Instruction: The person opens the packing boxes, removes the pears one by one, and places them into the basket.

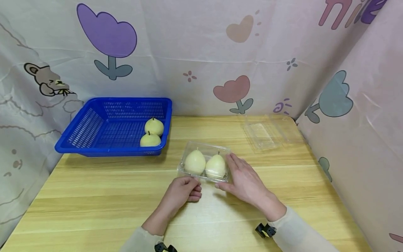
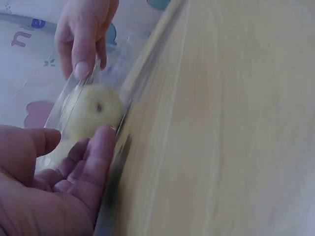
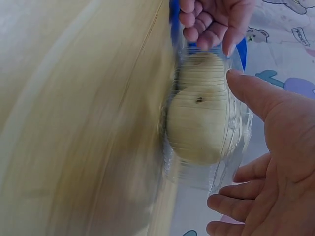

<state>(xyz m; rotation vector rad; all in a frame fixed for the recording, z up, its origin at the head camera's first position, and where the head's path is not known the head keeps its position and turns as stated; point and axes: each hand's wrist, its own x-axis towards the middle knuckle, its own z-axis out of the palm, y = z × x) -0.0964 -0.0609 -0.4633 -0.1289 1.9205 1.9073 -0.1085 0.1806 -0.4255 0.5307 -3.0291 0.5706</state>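
A clear plastic clamshell box [image 1: 209, 146] lies on the wooden table, its lid down over two pale yellow pears, a left pear [image 1: 194, 163] and a right pear [image 1: 215, 167]. My right hand [image 1: 247, 180] lies along the box's right end, fingers extended at its far corner and thumb by the near edge. At the near left edge is my left hand [image 1: 182, 191], fingers loosely curled. In the left wrist view, a gap shows between its thumb [image 2: 47, 140] and fingers. Through the ribbed box wall [image 3: 231, 123], the right wrist view shows the pears' undersides.
A blue plastic basket [image 1: 113, 150] stands at the back left, with two more pears [image 1: 154, 126] at its right end. Another clear box [image 1: 259, 134], opened out, lies at the back right. Printed cloth [image 1: 189, 42] hangs behind and beside the table [image 1: 104, 196].
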